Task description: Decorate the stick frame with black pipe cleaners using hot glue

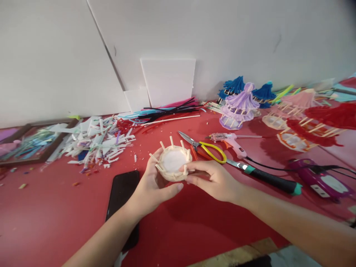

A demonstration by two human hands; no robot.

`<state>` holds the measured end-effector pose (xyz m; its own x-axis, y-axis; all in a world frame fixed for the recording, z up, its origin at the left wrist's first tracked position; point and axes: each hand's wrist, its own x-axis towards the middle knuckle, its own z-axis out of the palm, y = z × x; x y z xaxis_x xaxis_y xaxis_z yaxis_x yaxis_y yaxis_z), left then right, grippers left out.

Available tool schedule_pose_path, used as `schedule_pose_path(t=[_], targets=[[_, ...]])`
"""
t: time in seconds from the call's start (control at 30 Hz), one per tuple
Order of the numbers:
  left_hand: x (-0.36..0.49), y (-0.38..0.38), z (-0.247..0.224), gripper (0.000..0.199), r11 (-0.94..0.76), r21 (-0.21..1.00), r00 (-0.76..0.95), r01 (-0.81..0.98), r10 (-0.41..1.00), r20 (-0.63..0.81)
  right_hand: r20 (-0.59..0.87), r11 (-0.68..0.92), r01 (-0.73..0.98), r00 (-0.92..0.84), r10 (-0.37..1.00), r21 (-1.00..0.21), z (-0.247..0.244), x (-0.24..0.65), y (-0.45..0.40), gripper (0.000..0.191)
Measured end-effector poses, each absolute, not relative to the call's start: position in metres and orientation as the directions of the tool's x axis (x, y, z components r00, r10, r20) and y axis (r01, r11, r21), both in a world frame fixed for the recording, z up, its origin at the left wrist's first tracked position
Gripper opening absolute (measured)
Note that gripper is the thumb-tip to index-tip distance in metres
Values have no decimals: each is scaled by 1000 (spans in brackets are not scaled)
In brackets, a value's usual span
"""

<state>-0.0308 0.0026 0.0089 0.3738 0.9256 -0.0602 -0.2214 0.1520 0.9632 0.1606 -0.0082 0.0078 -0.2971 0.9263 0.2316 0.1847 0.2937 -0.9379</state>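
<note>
My left hand [150,191] cups a small round craft base [174,163] from the left and below. The base has a white disc inside a cream rim, with several short pale sticks standing up around its edge, some leaning outward. At the right side of the rim, my right hand [219,182] pinches a short stick [185,170] between thumb and index finger; its contact with the rim is partly hidden by the fingers. Scissors [213,152] with yellow handles lie just beyond my right hand, beside a pink glue gun [229,142].
A black phone [122,193] lies left of my hands. A utility knife [272,180] and a purple power strip [321,180] with cords are at right. White scraps [96,141], pipe cleaners [167,113] and finished tiered models, one purple [241,105], line the back.
</note>
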Motion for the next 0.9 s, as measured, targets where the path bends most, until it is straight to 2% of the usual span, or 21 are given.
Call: schedule_pose_path(t=[0.17,0.33,0.5,0.57,0.67,0.73,0.77,0.83,0.9], targets=[[-36,3,6,95,116,991,346,-61,934,-88,372,478,265,-363,854,-838,-3,158,-4,18],[-31,2,8,85,42,999,347,6,937,-41,316,447,285,-405,858,-848,-4,163,-8,20],[-29,1,9,69,66,996,342,-54,939,-43,276,408,274,-416,867,-871,-6,173,-12,31],[-29,2,10,68,62,994,288,-87,957,-35,267,376,315,-338,902,-871,-5,181,-11,27],[-28,5,11,71,54,987,188,-150,982,-25,329,306,454,-30,944,-837,-1,194,-4,19],[-28,7,11,72,38,982,144,-185,990,-11,400,258,637,86,912,-726,0,200,3,18],[-28,7,11,71,14,981,126,-192,992,10,403,217,748,74,912,-628,-1,203,7,16],[-28,7,10,69,-53,982,78,-180,995,68,309,143,910,-16,951,-390,-4,205,13,20],[-28,5,10,69,-128,982,25,-142,991,132,180,109,967,-68,981,-229,-9,206,18,30]])
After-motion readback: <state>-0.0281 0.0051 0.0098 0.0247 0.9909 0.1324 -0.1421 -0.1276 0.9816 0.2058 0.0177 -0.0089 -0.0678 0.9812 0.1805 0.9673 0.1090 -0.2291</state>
